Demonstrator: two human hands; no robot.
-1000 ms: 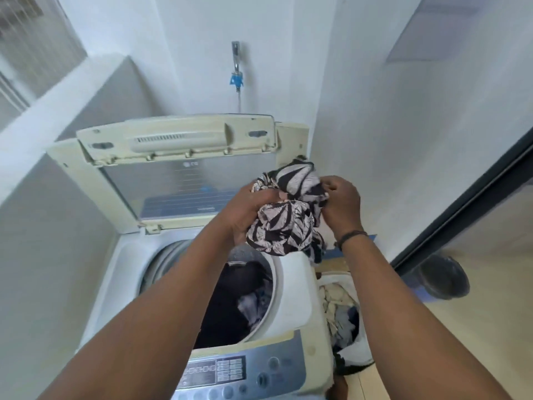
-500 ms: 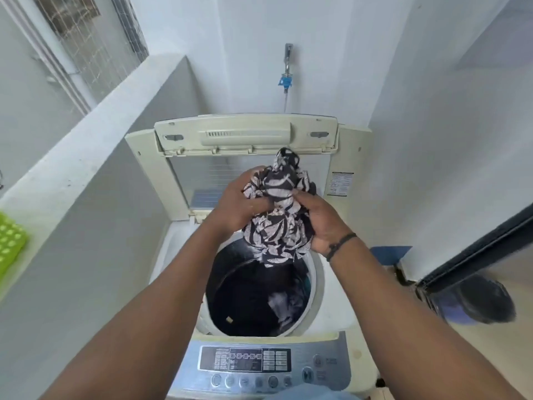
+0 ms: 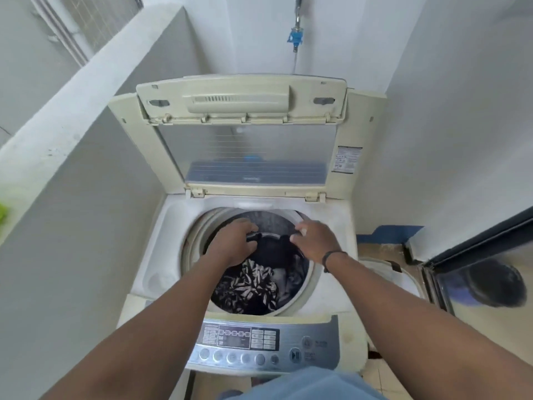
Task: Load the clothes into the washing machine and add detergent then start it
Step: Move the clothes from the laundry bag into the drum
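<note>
- Head view: top-load washing machine [image 3: 337, 287] stands in a narrow white-walled alcove, its lid [image 3: 245, 140] folded up and leaning back toward the wall.
- Drum [image 3: 313, 272] is open and holds dark clothes [image 3: 274, 252]; a black-and-white patterned garment [image 3: 248, 284] lies on top of the pile, toward the near side of the drum.
- Left hand [image 3: 235, 241] is over the drum's far left part, palm down, fingers bent loosely above the dark clothes; no fabric visibly gripped, contact with the pile cannot be told.
- Right hand [image 3: 313, 241] is over the drum's far right edge, fingers spread and relaxed, holding nothing; fingertips sit near the inner rim, touching or not cannot be told.
- A dark band [image 3: 331, 256] is on the right wrist.
- Both forearms reach in from the bottom of the frame, passing over the control panel [image 3: 268, 342].
- Control panel is at the machine's near edge, with a display, a row of round buttons and a start/pause button [image 3: 294, 355] to the right.
- Water tap with a blue fitting [image 3: 296, 36] is on the wall above the lid.
- White laundry basket [image 3: 389, 275] is on the floor just right of the machine, only partly seen.
- Dark round bin [image 3: 496, 284] shows behind a glass door on the far right.
- Green object [image 3: 3, 212] at the left edge on the ledge, too cut off to identify.
</note>
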